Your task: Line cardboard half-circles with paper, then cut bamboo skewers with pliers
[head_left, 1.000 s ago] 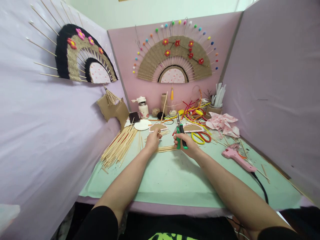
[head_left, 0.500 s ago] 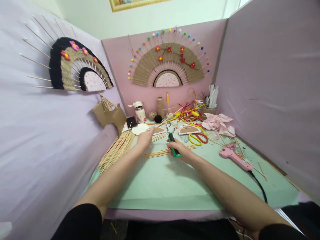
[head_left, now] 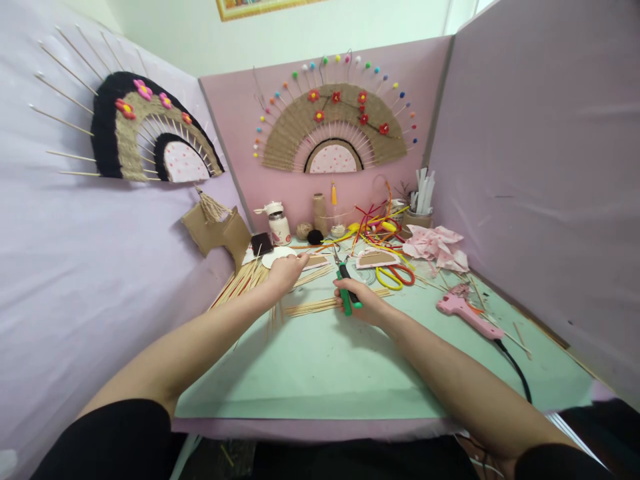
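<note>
My right hand is wrapped round green-and-black pliers, whose jaws point away from me. The handles look slightly apart. My left hand is closed in a pinch, left of the pliers' jaws; what its fingers hold is too small to make out. Beneath and beside my left forearm lies a large pile of thin wooden sticks, some of them blurred. A smaller bundle of sticks lies between my hands, nearer to me. Two half-round cardboard pieces with pink edges lie behind, one right of the jaws.
Scissors with yellow and orange handles lie right of the pliers. A pink glue gun with a black cord rests at the right. Pink cloth, a white bottle and twine stand or lie at the back. Decorated fans hang on the partitions.
My left forearm has swung lower and outward over the stick pile, and several sticks there have shifted toward the right. The pliers' handles have spread apart in my right hand.
</note>
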A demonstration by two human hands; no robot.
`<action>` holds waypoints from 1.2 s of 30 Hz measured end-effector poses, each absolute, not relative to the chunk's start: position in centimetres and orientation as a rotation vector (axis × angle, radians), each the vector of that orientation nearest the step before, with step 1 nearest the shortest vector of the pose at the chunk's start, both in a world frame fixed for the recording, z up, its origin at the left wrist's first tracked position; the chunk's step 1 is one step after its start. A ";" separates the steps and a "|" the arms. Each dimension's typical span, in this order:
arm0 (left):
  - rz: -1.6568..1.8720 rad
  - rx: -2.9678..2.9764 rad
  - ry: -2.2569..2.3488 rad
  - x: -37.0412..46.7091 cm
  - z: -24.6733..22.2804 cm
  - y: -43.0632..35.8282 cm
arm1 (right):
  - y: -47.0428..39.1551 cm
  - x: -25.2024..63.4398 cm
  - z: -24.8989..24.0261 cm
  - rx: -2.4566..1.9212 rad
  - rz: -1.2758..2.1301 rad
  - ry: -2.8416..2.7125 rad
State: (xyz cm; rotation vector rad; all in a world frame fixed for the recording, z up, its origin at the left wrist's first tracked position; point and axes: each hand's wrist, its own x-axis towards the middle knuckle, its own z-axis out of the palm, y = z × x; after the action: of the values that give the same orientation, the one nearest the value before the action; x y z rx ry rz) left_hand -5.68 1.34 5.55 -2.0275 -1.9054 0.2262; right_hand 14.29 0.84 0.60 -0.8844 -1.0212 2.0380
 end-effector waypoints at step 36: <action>0.139 -1.977 -2.067 -2.4 4.2 2.5 | 3.0 15.0 0.6 -1.082 1.979 -0.801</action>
State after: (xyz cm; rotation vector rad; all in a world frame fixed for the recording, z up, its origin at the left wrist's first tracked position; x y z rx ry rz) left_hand -2.37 2.49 4.15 -1.9767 -2.0669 0.1386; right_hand 14.97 3.04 0.58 -1.0821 -0.8014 1.9794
